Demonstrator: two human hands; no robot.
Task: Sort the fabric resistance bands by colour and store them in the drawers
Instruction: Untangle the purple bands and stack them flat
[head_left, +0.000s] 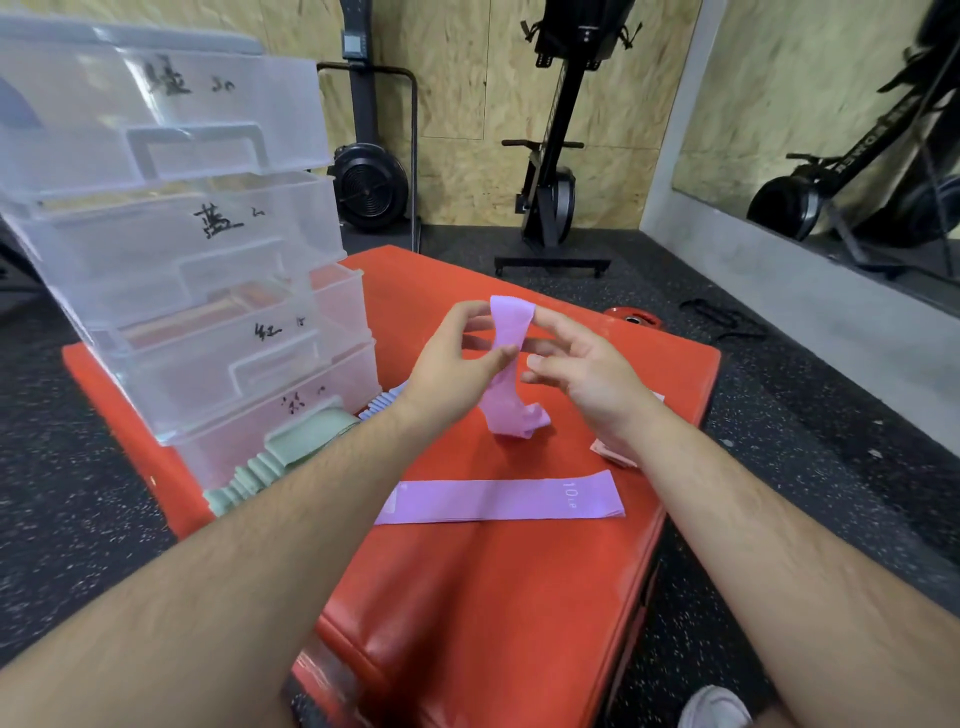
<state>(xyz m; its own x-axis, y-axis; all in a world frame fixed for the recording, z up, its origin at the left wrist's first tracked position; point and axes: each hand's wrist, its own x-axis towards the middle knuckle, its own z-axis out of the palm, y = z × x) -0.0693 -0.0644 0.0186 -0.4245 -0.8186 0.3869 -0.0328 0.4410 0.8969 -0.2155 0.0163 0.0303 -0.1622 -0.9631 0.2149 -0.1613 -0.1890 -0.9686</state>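
Note:
A purple fabric band (506, 364) hangs upright between both hands, its lower end crumpled on the red padded box (467, 597). My left hand (457, 358) pinches its upper part with thumb and fingers. My right hand (576, 358) holds its top edge with the fingertips. A second purple band (498, 501) lies flat in front of them. A green band (280, 452) lies bunched beside the lowest drawer. A blue-white band (382, 405) peeks out behind my left wrist, and a pink band (613, 452) shows under my right wrist. The clear drawer unit (197, 260) stands at left with handwritten labels.
The third drawer (291, 332) is pulled out a little and holds red bands. A red weight plate (634, 318) lies beyond the box. Rowing machines (556, 156) stand against the wooden wall, and a mirror (831, 130) is on the right. A shoe (714, 709) shows at the bottom.

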